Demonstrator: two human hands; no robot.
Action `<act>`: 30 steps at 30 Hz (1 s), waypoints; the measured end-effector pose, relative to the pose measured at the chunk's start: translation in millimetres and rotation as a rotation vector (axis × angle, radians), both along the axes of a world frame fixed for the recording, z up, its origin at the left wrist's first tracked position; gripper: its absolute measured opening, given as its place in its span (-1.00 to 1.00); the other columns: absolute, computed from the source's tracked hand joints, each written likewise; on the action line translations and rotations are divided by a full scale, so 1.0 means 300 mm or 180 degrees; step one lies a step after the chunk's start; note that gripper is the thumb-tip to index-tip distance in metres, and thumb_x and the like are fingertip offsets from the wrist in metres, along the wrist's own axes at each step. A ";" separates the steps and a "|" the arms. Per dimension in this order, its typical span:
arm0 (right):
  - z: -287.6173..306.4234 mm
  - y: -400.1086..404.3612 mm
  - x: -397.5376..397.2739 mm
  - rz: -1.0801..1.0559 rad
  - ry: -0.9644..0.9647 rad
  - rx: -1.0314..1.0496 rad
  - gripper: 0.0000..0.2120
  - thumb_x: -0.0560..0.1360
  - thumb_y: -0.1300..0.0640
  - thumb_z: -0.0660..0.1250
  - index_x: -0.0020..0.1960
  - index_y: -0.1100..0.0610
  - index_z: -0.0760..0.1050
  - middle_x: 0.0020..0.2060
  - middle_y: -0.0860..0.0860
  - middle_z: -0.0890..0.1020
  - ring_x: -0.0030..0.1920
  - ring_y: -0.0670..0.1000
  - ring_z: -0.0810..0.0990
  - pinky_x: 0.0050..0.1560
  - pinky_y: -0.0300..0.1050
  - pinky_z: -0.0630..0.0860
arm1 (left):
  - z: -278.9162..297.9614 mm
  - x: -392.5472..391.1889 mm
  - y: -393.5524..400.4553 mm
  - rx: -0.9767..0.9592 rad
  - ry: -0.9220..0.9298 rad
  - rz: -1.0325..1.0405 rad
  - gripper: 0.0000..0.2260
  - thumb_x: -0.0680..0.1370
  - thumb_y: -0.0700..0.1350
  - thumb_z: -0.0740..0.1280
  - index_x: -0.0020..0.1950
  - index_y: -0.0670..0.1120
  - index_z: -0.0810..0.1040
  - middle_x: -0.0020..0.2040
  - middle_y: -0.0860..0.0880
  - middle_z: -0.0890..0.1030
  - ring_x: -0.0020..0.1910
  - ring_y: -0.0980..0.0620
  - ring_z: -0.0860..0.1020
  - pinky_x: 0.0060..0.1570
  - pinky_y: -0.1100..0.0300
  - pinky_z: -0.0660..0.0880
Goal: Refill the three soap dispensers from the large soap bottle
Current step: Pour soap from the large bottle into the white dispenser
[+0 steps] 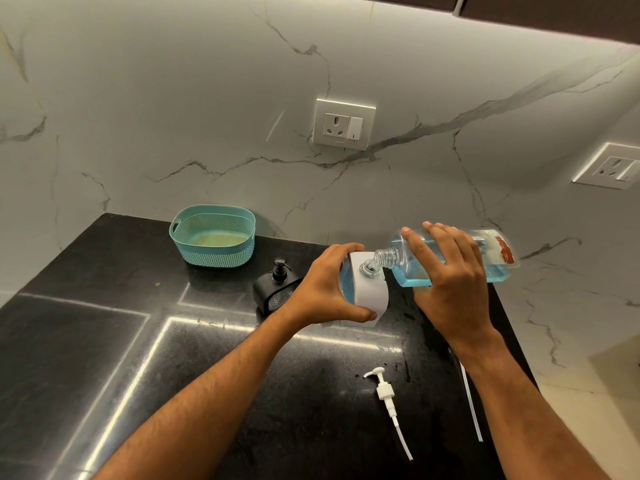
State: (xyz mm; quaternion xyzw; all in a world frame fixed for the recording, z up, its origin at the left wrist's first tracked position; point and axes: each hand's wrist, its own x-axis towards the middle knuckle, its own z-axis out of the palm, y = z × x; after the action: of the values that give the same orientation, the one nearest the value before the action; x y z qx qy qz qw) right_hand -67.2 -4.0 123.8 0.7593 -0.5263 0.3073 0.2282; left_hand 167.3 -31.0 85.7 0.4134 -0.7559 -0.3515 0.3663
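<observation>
My right hand (pixel 450 271) grips the large clear soap bottle (pixel 498 258), which holds blue liquid and is tipped almost flat. Its neck points left into the open top of a white dispenser (pixel 372 296) with blue soap visible inside. My left hand (pixel 322 289) holds this dispenser steady on the black counter. A white pump head (pixel 386 393) with its long tube lies loose on the counter in front of me. A black dispenser (pixel 273 289) with its pump fitted stands just left of my left hand.
A teal perforated basket (pixel 214 237) sits at the back of the black counter (pixel 104 341) against the marble wall. Another thin white tube (pixel 471 403) lies near my right forearm. Two wall sockets (pixel 343 124) are above. The counter's edge falls away at the right.
</observation>
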 end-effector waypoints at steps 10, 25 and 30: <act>0.008 0.003 0.003 -0.0021 0.0036 -0.0001 -0.16 0.24 0.31 0.67 0.48 0.12 0.47 0.35 0.24 0.54 0.39 0.31 0.46 0.38 0.32 0.42 | 0.003 -0.002 -0.002 -0.0015 -0.0014 -0.0017 -0.11 0.27 -0.02 0.72 0.50 -0.03 0.36 0.33 0.04 0.48 0.31 0.09 0.48 0.26 0.35 0.47; 0.012 0.003 0.004 -0.0019 0.0068 0.0008 -0.17 0.23 0.33 0.66 0.46 0.14 0.49 0.34 0.26 0.55 0.38 0.33 0.47 0.36 0.36 0.44 | 0.010 -0.002 0.000 -0.0041 -0.0006 -0.0005 -0.11 0.25 -0.03 0.73 0.49 -0.04 0.38 0.31 0.04 0.48 0.31 0.10 0.48 0.33 0.18 0.52; 0.012 0.003 0.001 -0.0040 0.0072 0.0010 -0.16 0.23 0.33 0.66 0.47 0.13 0.49 0.35 0.25 0.54 0.39 0.32 0.46 0.38 0.34 0.42 | 0.011 -0.003 -0.002 -0.0039 -0.0001 -0.0013 -0.10 0.25 -0.04 0.73 0.50 -0.05 0.38 0.31 0.04 0.48 0.30 0.09 0.49 0.33 0.19 0.51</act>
State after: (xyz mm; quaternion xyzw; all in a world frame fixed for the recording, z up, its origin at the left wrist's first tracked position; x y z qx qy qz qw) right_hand -66.7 -3.1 127.3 0.7597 -0.5290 0.2965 0.2349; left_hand 166.3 -31.7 88.9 0.4098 -0.7589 -0.3475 0.3680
